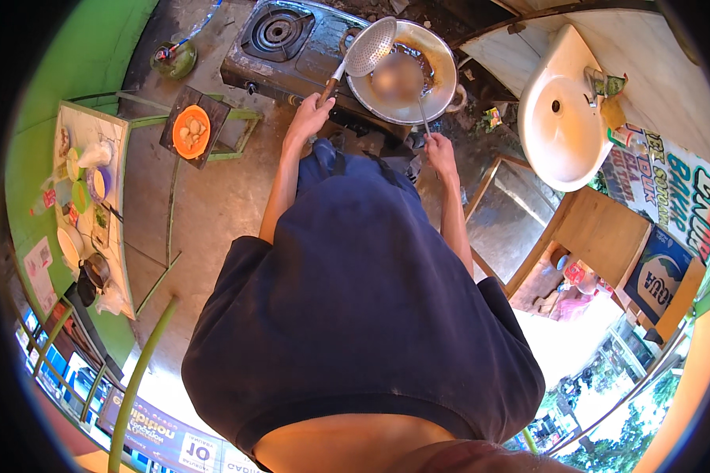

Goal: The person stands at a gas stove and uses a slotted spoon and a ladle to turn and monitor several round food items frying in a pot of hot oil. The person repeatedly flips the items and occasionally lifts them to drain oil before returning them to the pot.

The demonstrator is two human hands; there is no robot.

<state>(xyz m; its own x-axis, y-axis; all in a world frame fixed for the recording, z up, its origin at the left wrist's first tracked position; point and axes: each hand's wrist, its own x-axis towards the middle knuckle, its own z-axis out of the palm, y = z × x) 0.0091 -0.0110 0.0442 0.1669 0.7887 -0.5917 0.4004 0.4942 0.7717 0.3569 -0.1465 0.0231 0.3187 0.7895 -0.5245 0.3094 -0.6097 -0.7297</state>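
Note:
My left hand (308,120) is closed round the handle of a large perforated metal skimmer (373,49). The skimmer's round head is tilted over the left rim of a wide metal wok (445,55), which sits on the gas stove. With my right hand (440,153) I grip a thin metal utensil (424,115); its shaft reaches over the near rim into the wok, and its far end cannot be made out. Dark oil (427,69) shows inside the wok, and a blurred patch covers the middle of its contents.
The two-burner stove (323,31) has a bare burner (278,29) on the left. An orange bowl (191,132) with pale pieces stands on a small stand to my left. Farther left is a table (118,229) with bowls and bags. A white washbasin (560,142) hangs at right, above a wooden cabinet (588,229).

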